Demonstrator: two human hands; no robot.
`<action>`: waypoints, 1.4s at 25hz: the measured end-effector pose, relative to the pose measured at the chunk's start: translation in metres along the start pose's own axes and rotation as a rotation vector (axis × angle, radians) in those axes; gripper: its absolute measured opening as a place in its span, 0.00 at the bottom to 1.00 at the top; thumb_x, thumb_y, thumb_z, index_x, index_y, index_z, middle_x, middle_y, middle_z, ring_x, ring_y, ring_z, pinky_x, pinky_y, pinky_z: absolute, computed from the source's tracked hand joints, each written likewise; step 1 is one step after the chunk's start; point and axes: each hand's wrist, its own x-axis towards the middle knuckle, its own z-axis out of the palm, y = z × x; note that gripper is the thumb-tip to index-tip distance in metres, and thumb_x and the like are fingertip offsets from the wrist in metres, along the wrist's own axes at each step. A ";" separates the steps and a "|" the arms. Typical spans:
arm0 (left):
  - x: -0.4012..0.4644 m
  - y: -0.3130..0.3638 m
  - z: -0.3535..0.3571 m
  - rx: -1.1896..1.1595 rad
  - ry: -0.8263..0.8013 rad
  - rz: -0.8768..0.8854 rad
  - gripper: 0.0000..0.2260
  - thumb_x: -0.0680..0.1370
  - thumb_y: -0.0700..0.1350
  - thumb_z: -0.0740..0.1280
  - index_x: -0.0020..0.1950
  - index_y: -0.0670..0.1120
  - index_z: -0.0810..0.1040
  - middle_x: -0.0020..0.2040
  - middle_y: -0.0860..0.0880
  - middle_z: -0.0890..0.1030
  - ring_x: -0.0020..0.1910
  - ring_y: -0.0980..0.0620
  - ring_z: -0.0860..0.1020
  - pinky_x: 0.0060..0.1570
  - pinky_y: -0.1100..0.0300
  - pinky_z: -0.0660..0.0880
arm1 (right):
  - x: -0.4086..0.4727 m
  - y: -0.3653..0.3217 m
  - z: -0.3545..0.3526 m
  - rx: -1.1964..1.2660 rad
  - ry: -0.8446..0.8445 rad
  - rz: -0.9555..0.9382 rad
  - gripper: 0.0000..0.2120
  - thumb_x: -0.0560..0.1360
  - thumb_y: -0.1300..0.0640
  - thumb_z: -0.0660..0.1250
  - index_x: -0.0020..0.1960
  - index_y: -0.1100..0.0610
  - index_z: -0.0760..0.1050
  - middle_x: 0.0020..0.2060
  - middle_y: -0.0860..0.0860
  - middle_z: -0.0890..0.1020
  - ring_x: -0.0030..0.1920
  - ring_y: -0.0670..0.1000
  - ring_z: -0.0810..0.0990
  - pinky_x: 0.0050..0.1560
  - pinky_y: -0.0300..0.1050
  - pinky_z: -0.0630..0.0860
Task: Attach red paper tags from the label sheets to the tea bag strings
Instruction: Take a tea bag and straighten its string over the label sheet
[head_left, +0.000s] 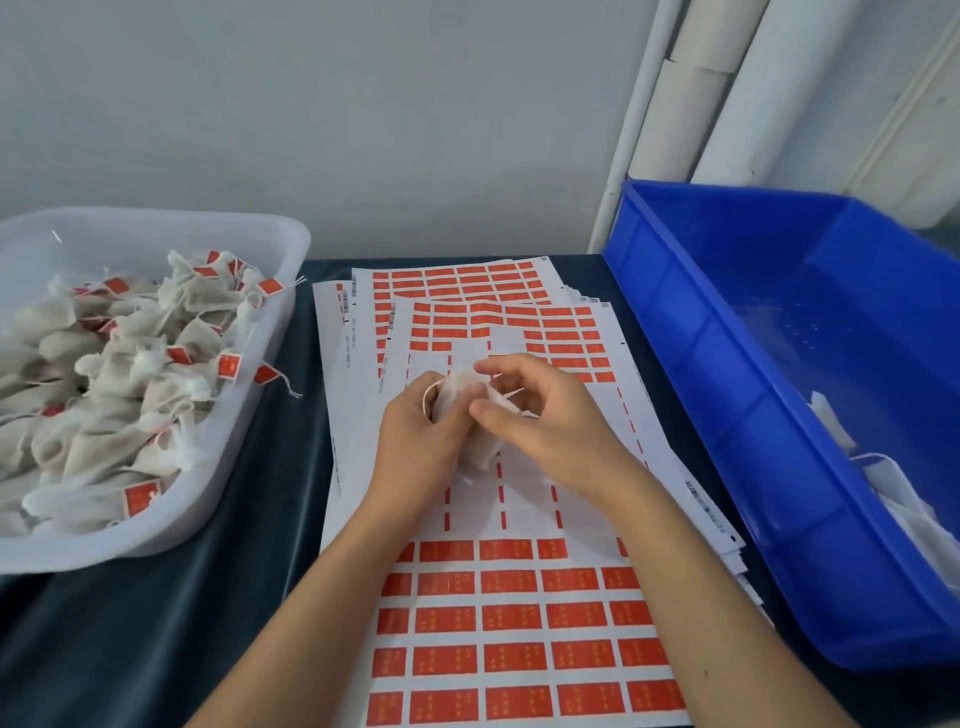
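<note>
Red tags fill the label sheet beneath both hands; left hand cups a tea bag, right hand pinches its string, best kept taut.

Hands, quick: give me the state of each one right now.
Left hand: closed around a tea bag, holding it above the label sheet.
Right hand: fingers curled at the same tea bag, pinching its string.

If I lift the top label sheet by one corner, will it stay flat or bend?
The top label sheet would probably droop: it looks like thin paper. With its middle tags already peeled off, it is likely limper there. It seems light, so it might slide over the sheets beneath.
</note>
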 end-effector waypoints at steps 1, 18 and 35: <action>0.000 0.000 0.000 -0.009 0.010 -0.005 0.11 0.82 0.54 0.69 0.46 0.48 0.80 0.39 0.49 0.82 0.38 0.51 0.82 0.33 0.61 0.80 | -0.002 0.004 0.003 0.030 0.005 -0.016 0.18 0.76 0.46 0.74 0.65 0.38 0.77 0.54 0.37 0.82 0.56 0.39 0.81 0.51 0.33 0.80; -0.008 0.008 0.004 0.090 -0.191 0.085 0.08 0.82 0.54 0.70 0.44 0.53 0.82 0.37 0.53 0.83 0.34 0.56 0.79 0.33 0.63 0.75 | -0.020 0.016 0.013 0.216 0.301 -0.117 0.05 0.80 0.48 0.70 0.55 0.42 0.82 0.52 0.40 0.84 0.58 0.44 0.82 0.52 0.37 0.81; -0.022 0.008 0.009 0.417 -0.351 0.210 0.18 0.81 0.68 0.58 0.42 0.57 0.76 0.37 0.56 0.79 0.36 0.54 0.80 0.32 0.63 0.76 | -0.019 0.010 0.005 0.477 0.363 0.191 0.10 0.84 0.55 0.65 0.47 0.51 0.83 0.44 0.47 0.86 0.48 0.45 0.86 0.45 0.38 0.82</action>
